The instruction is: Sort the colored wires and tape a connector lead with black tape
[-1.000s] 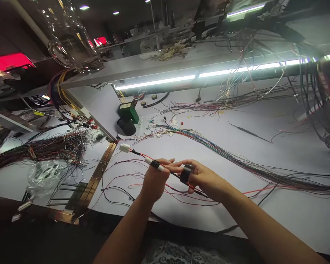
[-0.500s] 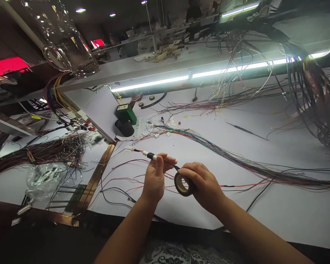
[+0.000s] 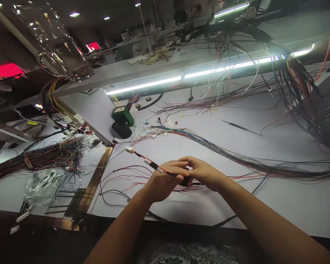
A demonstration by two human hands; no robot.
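My left hand [image 3: 166,181] is closed round a thin wire harness [image 3: 154,166]. The harness sticks out to the upper left, with black wrap and white sleeves along it and red and black wires leading to a white connector [image 3: 129,149]. Against the left fingers, my right hand [image 3: 207,173] grips a dark roll of tape [image 3: 185,180], mostly covered by both hands. The fingertips of the two hands meet over the roll. Loose red and black wires [image 3: 132,167] lie on the white table beneath.
A long bundle of wires [image 3: 217,146] crosses the table behind my hands. A dark pointed tool [image 3: 240,127] lies beyond it. A green box [image 3: 123,115] and a black cylinder [image 3: 121,129] stand by the divider. At left are a wire bundle [image 3: 49,154] and a plastic bag [image 3: 42,185].
The right hand has brought the tape roll in against the left fingers, and the roll is now mostly hidden. My left hand has turned over, palm down, and the harness tilts more steeply.
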